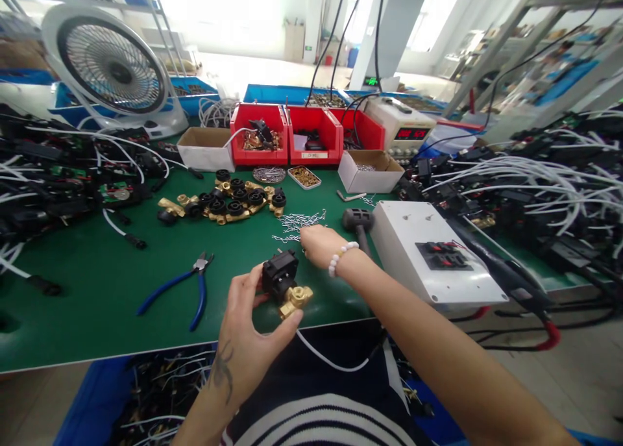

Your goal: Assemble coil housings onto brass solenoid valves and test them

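My left hand (257,316) is closed around a brass valve (296,298) joined to a black actuator housing (281,267), thumb against the brass and fingers behind the housing. A white cable (331,363) hangs below it over the table edge. With fingers bent together, my right hand (321,245) is at the near edge of a loose pile of thin metal clip pins (299,224). Anything between those fingertips is hidden. Blue-handled cutting pliers (198,277) lie left of my left hand. Beyond my right hand is a black mallet (357,220).
Several brass valves with black caps (233,199) lie behind. Further back stand red bins (260,154), a white box (370,176) and a tray of brass parts (305,177). At right is a grey switch box (413,238); cabled units (121,180) crowd both sides.
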Action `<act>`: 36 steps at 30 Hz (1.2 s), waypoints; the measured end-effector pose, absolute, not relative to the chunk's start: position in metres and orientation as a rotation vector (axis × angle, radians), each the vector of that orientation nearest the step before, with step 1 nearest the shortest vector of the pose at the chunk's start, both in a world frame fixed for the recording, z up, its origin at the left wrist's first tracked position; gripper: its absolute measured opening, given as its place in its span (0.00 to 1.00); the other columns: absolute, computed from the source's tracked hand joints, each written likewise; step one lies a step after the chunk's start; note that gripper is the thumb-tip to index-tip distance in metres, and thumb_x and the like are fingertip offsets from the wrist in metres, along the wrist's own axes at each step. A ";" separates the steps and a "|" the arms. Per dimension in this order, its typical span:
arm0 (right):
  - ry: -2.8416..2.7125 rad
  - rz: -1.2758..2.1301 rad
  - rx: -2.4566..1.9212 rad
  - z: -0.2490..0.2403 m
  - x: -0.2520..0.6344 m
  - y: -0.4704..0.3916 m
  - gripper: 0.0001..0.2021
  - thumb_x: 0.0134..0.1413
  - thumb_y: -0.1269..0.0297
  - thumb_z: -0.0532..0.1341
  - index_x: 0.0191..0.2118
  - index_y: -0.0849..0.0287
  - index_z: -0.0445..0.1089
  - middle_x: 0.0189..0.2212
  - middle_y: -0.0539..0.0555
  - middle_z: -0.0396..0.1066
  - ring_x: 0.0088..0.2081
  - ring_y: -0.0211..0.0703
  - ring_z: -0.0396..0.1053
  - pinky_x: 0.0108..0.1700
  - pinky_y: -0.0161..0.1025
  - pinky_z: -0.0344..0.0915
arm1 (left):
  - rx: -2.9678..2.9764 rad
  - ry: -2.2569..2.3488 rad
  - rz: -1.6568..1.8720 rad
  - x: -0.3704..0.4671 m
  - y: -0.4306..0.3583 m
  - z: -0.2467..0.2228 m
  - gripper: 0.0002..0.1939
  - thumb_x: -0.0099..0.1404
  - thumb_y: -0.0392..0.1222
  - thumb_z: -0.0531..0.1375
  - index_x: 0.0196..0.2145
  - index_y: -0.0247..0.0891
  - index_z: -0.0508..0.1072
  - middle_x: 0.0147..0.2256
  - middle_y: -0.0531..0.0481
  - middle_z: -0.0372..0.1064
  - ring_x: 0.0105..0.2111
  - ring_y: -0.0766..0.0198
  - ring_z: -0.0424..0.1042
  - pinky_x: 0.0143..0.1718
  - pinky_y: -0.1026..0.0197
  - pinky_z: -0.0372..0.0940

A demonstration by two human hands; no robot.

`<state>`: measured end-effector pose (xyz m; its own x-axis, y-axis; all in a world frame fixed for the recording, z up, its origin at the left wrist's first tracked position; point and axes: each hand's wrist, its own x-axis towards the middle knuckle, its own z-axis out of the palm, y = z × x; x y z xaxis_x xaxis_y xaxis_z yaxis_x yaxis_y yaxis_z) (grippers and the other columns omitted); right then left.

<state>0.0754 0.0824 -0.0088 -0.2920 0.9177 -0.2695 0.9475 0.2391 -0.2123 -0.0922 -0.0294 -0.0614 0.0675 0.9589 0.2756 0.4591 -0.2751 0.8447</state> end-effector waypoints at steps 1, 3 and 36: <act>2.397 -0.546 1.787 -0.008 0.077 0.083 0.02 0.57 0.72 0.65 0.37 0.66 0.74 0.40 0.58 0.76 0.45 0.46 0.74 0.50 0.46 0.69 | 1.780 1.409 1.158 -0.093 -0.029 -0.062 0.33 0.61 0.48 0.65 0.60 0.43 0.59 0.49 0.46 0.60 0.51 0.56 0.68 0.49 0.53 0.74; 2.400 -0.621 1.764 -0.007 0.081 0.082 0.03 0.50 0.78 0.67 0.31 0.66 0.74 0.36 0.60 0.77 0.43 0.48 0.74 0.46 0.43 0.69 | 1.764 1.404 1.163 -0.093 -0.030 -0.062 0.33 0.61 0.48 0.65 0.60 0.44 0.59 0.49 0.47 0.59 0.51 0.56 0.68 0.49 0.54 0.74; 3.193 -1.334 1.898 0.054 0.111 -0.022 0.06 0.60 0.70 0.63 0.34 0.53 0.76 0.33 0.49 0.76 0.34 0.42 0.73 0.41 0.39 0.70 | 2.245 1.319 1.252 -0.065 -0.040 -0.005 0.33 0.60 0.45 0.62 0.60 0.32 0.62 0.43 0.45 0.62 0.41 0.61 0.68 0.44 0.60 0.70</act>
<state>0.1111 -0.0216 0.0545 -0.3014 0.9024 0.3079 0.4153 0.4149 -0.8096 -0.0652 -0.0397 -0.0052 0.2201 0.8067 0.5485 0.5899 -0.5579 0.5838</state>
